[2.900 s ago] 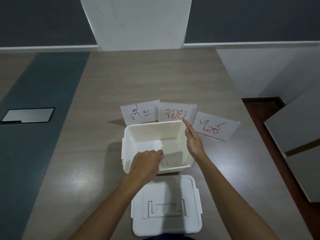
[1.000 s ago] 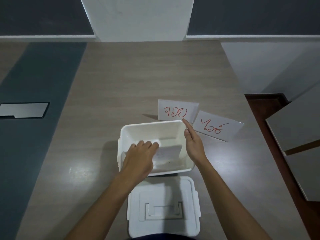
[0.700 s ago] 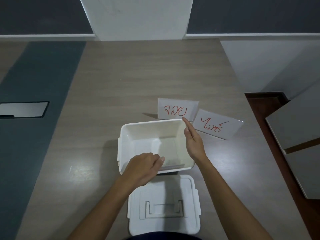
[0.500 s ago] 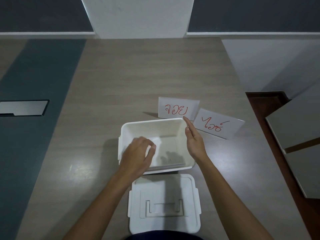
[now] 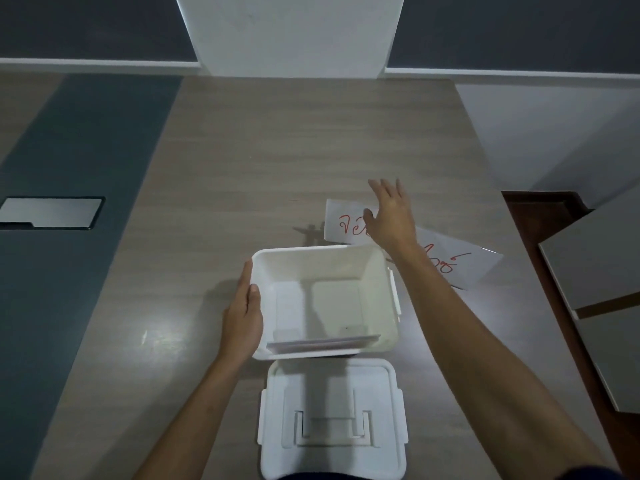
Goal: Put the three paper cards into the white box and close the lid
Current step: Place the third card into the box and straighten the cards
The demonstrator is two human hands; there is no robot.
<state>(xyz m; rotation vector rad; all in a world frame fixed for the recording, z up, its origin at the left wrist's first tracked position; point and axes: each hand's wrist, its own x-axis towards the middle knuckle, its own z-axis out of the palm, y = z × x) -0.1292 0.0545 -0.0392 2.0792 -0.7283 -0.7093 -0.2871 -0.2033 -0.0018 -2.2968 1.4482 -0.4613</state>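
Note:
The white box (image 5: 377,271) stands open in the middle of the table. One paper card (image 5: 322,342) leans inside it against the near wall. My left hand (image 5: 242,317) rests flat against the box's left outer wall, fingers extended. My right hand (image 5: 389,216) hovers with fingers spread over a card with red writing (image 5: 341,223) just behind the box. Another red-lettered card (image 5: 457,263) lies to the right, partly under my forearm. The white lid (image 5: 332,420) lies handle-up in front of the box.
The wooden table (image 5: 277,150) has a dark strip (image 5: 79,209) on the left with a metal cover plate (image 5: 52,213). A white pillar (image 5: 291,32) stands at the back. Grey panels (image 5: 595,271) sit beyond the table's right edge.
My left hand left the card inside the box and moved to the box's left outer wall. My right hand left the right rim and reached back over the middle card.

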